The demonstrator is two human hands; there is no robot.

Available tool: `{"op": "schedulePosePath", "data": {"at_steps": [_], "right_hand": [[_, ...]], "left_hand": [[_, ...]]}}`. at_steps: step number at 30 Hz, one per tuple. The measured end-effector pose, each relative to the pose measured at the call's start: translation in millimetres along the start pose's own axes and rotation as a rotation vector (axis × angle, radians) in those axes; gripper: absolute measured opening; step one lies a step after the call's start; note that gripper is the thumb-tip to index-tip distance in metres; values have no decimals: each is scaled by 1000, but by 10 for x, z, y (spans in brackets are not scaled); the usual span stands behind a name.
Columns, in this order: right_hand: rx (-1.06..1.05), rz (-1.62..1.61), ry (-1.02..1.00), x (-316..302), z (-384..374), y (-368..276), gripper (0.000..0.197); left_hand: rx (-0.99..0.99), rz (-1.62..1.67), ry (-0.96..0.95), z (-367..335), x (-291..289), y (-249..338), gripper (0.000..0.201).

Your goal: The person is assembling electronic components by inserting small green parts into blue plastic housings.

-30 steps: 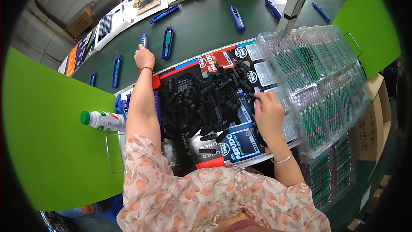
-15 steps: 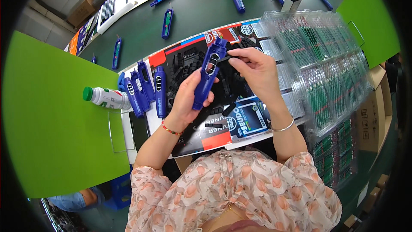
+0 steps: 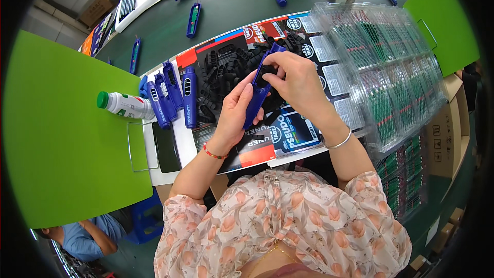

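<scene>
My left hand [image 3: 234,116] is wrapped around the lower part of a long blue plastic housing [image 3: 256,102], held at a slant above the mat. Its hollow side faces up. The thumb and fingers of my right hand [image 3: 299,83] are pinched together at the upper part of this housing; whatever lies between them is hidden. Beneath both hands spreads a heap of small black ribbed pieces [image 3: 218,80]. Left of the heap lie several more blue housings [image 3: 190,95], some with an oval slotted window showing.
A white bottle with a green cap [image 3: 123,105] and a dark phone-like slab [image 3: 166,146] are at the left. Clear trays of green circuit boards [image 3: 383,77] are stacked at the right. Green panels [image 3: 77,134] flank the bench; a person in blue [image 3: 85,239] sits lower left.
The housing has turned from its slotted face to its hollow side. My right fingers, which held a small dark piece beside it, have moved left onto the housing. The view has shifted slightly.
</scene>
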State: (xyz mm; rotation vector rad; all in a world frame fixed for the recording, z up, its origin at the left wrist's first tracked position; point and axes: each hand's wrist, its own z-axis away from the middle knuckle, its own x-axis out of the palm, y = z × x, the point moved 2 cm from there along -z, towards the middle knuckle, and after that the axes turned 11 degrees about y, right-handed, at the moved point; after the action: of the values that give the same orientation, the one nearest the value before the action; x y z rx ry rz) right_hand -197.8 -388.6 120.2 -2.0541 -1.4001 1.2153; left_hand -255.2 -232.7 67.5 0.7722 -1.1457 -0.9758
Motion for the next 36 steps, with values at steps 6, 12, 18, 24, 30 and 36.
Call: {"op": "schedulePosePath", "data": {"at_steps": [6,12,18,24,30,36], "right_hand": [[53,5,176,55,132,-51,22],[70,200,158,108,221,42,10],[-15,286,103,22,167,28,10],[-25,494,299,-594,-510,438,12],[434,1056,189,-1891,-1045,2077,23],[650,1094,212,-1873,-894,2181,26]], "left_hand": [[40,-44,23,20,38,-25,45],[61,-93,24,10,69,-111,44],[39,-81,23,-5,81,-127,44],[-1,42,40,5,105,-115,47],[13,60,25,3,122,-121,48],[32,61,58,35,71,-124,47]]}}
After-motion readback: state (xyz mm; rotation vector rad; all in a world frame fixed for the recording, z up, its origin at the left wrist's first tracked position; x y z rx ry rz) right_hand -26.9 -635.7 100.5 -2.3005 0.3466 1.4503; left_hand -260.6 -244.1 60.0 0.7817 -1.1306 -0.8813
